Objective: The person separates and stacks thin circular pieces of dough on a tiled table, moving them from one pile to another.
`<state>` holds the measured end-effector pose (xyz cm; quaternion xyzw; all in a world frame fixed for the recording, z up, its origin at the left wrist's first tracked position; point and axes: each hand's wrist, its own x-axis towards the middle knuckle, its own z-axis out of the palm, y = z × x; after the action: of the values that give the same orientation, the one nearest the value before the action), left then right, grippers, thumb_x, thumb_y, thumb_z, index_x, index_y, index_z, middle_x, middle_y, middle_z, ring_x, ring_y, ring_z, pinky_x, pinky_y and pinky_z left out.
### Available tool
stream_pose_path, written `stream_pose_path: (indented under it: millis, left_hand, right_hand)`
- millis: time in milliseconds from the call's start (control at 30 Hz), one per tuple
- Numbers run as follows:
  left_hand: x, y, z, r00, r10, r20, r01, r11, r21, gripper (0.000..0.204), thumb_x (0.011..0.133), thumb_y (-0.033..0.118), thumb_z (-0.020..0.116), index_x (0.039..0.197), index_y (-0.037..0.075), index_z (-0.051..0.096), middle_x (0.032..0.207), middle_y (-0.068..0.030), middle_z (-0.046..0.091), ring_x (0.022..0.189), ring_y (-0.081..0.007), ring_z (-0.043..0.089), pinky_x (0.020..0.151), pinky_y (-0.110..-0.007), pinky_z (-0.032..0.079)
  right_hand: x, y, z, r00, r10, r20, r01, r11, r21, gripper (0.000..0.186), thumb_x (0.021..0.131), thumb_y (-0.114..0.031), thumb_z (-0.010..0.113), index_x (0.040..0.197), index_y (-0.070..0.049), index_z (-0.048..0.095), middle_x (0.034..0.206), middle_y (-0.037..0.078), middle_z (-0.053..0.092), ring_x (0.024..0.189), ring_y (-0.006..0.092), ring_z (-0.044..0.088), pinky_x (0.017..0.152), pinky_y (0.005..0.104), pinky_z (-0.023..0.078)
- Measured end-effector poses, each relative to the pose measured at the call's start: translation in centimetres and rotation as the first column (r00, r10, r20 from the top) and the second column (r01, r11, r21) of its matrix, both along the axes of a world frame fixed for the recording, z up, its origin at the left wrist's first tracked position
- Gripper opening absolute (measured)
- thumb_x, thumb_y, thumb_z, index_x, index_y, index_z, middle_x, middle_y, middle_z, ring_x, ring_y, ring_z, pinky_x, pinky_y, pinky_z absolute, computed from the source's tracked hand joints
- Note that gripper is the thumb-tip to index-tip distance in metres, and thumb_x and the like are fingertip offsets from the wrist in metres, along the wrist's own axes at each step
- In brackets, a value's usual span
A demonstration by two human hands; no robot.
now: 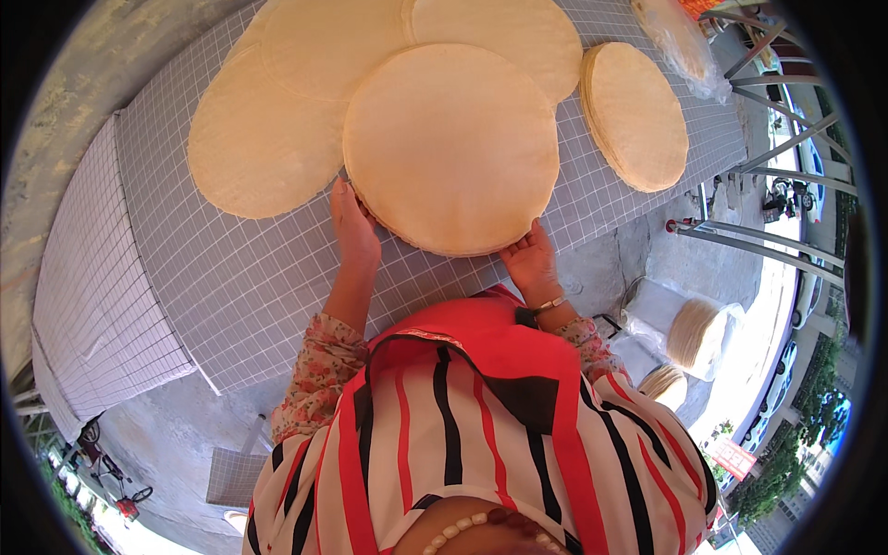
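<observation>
A stack of round, thin, pale-yellow flatbreads [451,148] sits at the table's near edge, held between my two hands. My left hand [355,227] grips its left rim, thumb up along the side and fingers partly hidden under the edge. At the near right rim, my right hand [531,264] has its fingers curled against the stack's underside. More flatbreads [264,139] lie overlapping in a wide spread behind and to the left. A separate smaller-looking stack [636,116] rests on the right.
A grey checked cloth [250,287] covers the table. A plastic bag [684,46] lies at the far right corner. Metal bars [763,245] stand beyond the right end. Below on the right, bagged flatbreads [696,333] sit low. A bicycle [106,462] is at lower left.
</observation>
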<state>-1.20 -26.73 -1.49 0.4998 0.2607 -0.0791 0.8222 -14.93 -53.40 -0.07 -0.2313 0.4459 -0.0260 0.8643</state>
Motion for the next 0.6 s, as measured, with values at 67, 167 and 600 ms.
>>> stream_pose_path:
  millis: [67, 167, 600]
  left_hand:
    - [1.6, 0.0, -0.6, 0.996, 0.021, 0.090, -0.050, 0.940, 0.338, 0.049, 0.105, 0.042, 0.039, 0.131, 0.001, 0.046, 0.113, -0.0167, 0.060, 0.101, -0.0266, 0.061, 0.087, -0.041, 0.050]
    - [2.2, -0.5, -2.5, 0.973, -0.115, 0.203, -0.090, 0.616, 0.782, 0.056, 0.105, 0.044, 0.036, 0.139, 0.000, 0.038, 0.120, -0.0240, 0.054, 0.106, -0.0379, 0.058, 0.090, -0.048, 0.048]
    - [2.9, -2.5, -2.0, 0.959, -0.230, 0.165, -0.088, 0.311, 0.946, 0.059, 0.103, 0.037, 0.044, 0.146, -0.001, 0.029, 0.132, -0.0280, 0.046, 0.101, -0.0429, 0.061, 0.084, -0.051, 0.051]
  right_hand:
    - [1.1, -0.6, -0.2, 0.999, -0.028, -0.022, 0.027, 0.998, -0.052, 0.043, 0.093, -0.037, 0.065, 0.126, -0.010, 0.056, 0.121, 0.008, 0.063, 0.114, 0.0257, 0.058, 0.100, 0.0443, 0.046]
    - [3.1, -0.1, -1.1, 0.998, -0.059, -0.009, 0.055, 0.962, -0.266, 0.044, 0.093, -0.042, 0.064, 0.119, -0.007, 0.057, 0.111, 0.008, 0.064, 0.101, 0.0250, 0.062, 0.087, 0.0397, 0.051]
    - [4.5, -0.4, -4.1, 0.946, -0.059, -0.318, -0.196, 0.678, -0.709, 0.041, 0.097, -0.035, 0.058, 0.107, 0.004, 0.055, 0.097, 0.012, 0.063, 0.085, 0.0192, 0.060, 0.073, 0.0342, 0.049]
